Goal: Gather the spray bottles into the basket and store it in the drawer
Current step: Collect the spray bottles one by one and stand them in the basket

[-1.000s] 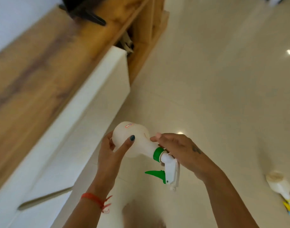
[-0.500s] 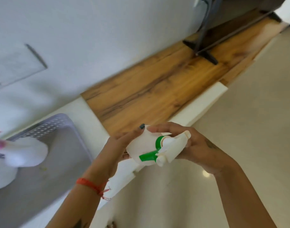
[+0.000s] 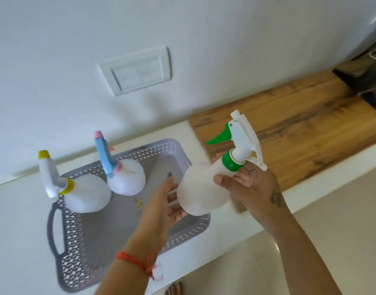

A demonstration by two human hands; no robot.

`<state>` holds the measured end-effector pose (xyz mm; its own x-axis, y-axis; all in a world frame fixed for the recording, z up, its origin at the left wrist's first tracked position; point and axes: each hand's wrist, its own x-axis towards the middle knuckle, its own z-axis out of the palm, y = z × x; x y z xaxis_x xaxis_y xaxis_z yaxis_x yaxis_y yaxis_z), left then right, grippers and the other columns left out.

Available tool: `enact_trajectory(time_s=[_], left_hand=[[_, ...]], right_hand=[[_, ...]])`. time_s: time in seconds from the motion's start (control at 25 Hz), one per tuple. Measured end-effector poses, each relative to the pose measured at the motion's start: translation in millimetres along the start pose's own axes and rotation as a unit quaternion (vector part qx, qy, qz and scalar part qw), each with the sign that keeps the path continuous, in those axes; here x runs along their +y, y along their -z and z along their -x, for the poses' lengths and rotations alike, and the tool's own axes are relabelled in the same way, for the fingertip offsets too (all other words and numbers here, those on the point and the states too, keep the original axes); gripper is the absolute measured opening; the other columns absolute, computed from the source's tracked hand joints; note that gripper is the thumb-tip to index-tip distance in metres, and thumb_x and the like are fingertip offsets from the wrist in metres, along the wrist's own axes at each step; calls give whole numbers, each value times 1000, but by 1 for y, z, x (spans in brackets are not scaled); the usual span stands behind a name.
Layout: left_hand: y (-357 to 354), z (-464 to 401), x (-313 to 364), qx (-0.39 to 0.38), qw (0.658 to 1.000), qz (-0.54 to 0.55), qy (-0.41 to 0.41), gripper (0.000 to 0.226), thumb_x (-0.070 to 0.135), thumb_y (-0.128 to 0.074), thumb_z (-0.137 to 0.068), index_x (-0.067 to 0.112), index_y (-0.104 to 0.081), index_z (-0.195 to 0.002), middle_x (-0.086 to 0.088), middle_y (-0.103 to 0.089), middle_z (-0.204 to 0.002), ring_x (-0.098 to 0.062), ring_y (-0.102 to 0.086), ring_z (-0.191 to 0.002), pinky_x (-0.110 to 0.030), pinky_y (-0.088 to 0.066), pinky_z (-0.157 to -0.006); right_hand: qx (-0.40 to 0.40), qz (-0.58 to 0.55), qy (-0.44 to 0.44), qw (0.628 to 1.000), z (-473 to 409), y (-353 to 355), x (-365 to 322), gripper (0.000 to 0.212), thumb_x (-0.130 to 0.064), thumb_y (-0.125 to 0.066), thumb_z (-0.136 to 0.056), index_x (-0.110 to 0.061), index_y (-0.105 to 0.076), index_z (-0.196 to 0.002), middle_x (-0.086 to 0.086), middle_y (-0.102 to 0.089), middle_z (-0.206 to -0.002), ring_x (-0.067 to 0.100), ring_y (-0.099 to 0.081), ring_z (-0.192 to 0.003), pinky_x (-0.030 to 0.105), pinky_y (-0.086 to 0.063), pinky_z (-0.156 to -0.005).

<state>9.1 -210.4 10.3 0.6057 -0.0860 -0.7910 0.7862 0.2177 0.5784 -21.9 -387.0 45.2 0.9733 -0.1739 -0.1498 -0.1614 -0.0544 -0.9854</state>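
A white spray bottle with a green collar and trigger (image 3: pixel 202 188) hangs upright over the right end of the grey perforated basket (image 3: pixel 74 258). My right hand (image 3: pixel 249 184) grips its neck and shoulder. My left hand (image 3: pixel 163 205) cups the bottle's round body from the left and below. Two more white bottles stand in the basket's far end: a yellow-capped bottle (image 3: pixel 87 194) at the left and a blue-and-pink-topped bottle (image 3: pixel 127 177) beside it.
The basket sits on a white counter (image 3: pixel 18 241) against a white wall with a switch plate (image 3: pixel 138 71). A wooden top (image 3: pixel 300 133) adjoins on the right, with a dark stand foot (image 3: pixel 366 88) on it. Pale floor (image 3: pixel 332 220) lies at right.
The view swung left from the wooden top to the basket. Both hands carried the green-trigger bottle over the basket's right end and turned it upright.
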Motion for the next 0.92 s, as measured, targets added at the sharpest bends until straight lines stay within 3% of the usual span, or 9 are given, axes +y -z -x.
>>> enact_trajectory(time_s=[0.16, 0.24, 0.36, 0.44, 0.6, 0.8, 0.92], left_hand=[[26, -6, -22, 32, 984, 173, 34, 39, 20, -48, -95, 5, -48, -132, -16, -57, -129, -34, -58, -111, -42, -49, -90], [30, -15, -19, 28, 979, 198, 32, 41, 7, -43, -95, 5, -43, -137, -16, -53, -134, -33, -56, -115, -41, -48, -92], [32, -33, -6, 16, 975, 220, 19, 48, -2, -39, -93, 5, -38, -141, -17, -51, -133, -31, -56, -115, -37, -50, -88], [34, -44, -1, 10, 973, 228, 12, 51, -3, -39, -92, 6, -35, -142, -17, -50, -133, -31, -56, -116, -36, -49, -90], [38, -57, 1, 6, 973, 231, 5, 51, -2, -40, -92, 7, -35, -142, -12, -54, -120, -30, -56, -117, -35, -50, -89], [40, -63, 1, 10, 974, 226, -10, 51, -1, -40, -92, 8, -34, -142, -8, -57, -106, -29, -58, -114, -32, -52, -83], [38, -63, 2, 18, 976, 218, -15, 50, -1, -40, -92, 7, -36, -141, -8, -59, -101, -30, -58, -114, -34, -52, -87]], right_hand=[[104, 131, 81, 983, -22, -68, 22, 46, -64, -72, -60, -43, -61, -99, -32, -63, -87, -11, -62, -87, 9, -50, -74], [121, 166, 108, 973, -36, -93, 36, 47, -54, -72, -67, -35, -60, -108, -32, -59, -88, -12, -60, -82, 0, -44, -69], [123, 223, 124, 959, -58, -117, 55, 49, -40, -77, -70, -15, -64, -111, -18, -60, -90, 4, -60, -81, -4, -40, -67], [114, 264, 140, 947, -69, -124, 63, 48, -38, -76, -72, -13, -63, -111, -11, -64, -88, 9, -60, -78, -1, -38, -65], [117, 290, 140, 939, -79, -132, 73, 46, -39, -74, -74, -12, -63, -109, 4, -72, -93, 19, -65, -80, 22, -45, -68], [129, 317, 144, 928, -81, -139, 73, 48, -37, -74, -75, -10, -62, -112, 5, -72, -95, 23, -66, -81, 23, -43, -66], [144, 321, 138, 926, -82, -141, 72, 48, -36, -75, -75, -10, -62, -113, 6, -72, -97, 24, -67, -83, 19, -40, -65]])
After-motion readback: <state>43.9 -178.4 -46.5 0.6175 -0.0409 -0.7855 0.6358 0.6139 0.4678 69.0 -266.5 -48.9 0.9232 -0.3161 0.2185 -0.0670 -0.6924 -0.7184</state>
